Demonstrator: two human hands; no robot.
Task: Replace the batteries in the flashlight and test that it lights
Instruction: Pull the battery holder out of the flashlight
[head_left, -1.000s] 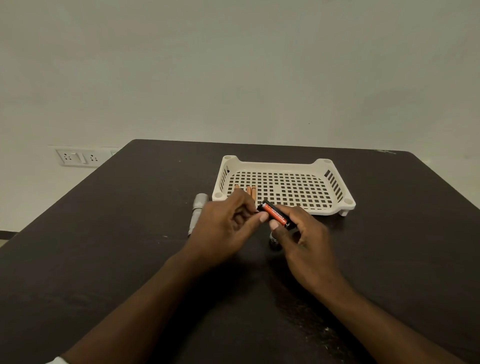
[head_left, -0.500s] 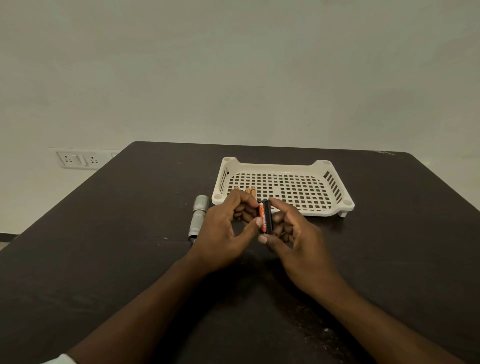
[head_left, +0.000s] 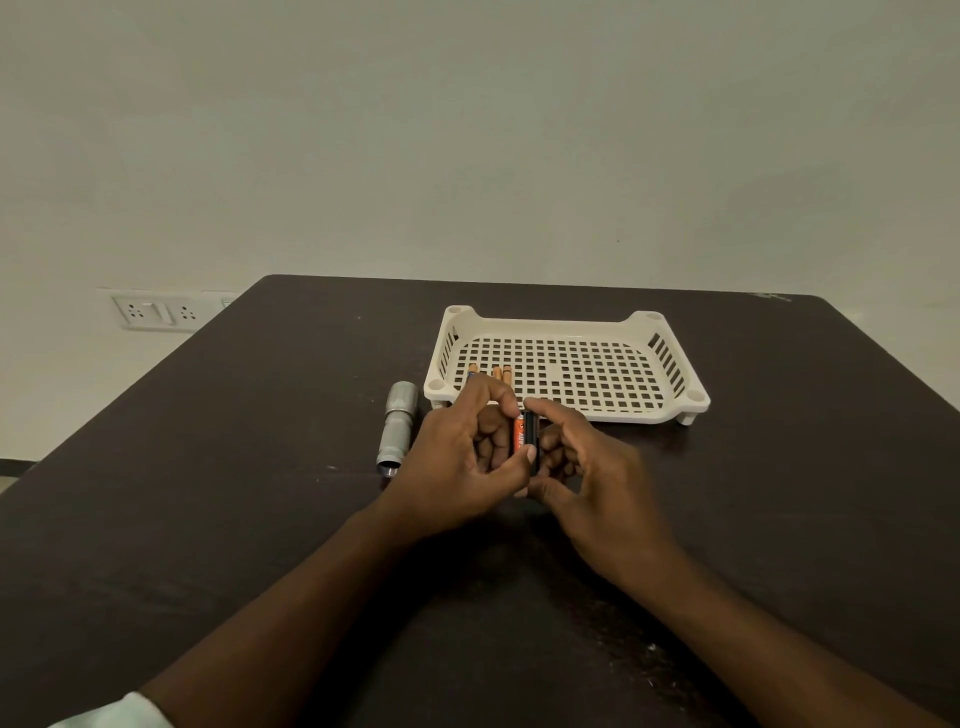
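A silver flashlight body (head_left: 397, 428) lies on the dark table (head_left: 208, 493), just left of my hands, its open end toward me. My left hand (head_left: 457, 467) and my right hand (head_left: 592, 478) meet in front of the tray and together pinch a black battery holder (head_left: 530, 439) that stands upright with an orange battery (head_left: 518, 435) in it. Thumb and fingertips of each hand grip it at top and bottom. Several orange batteries (head_left: 498, 373) lie in the near left corner of the white tray (head_left: 644, 332), partly hidden by my left hand.
The white perforated tray sits at the middle back of the table. A wall socket panel (head_left: 156, 310) is on the wall at the left. The table's far edge runs along the wall.
The battery holder was tilted in my right hand a second ago; it has turned upright and both hands now grip it. The flashlight body has not moved.
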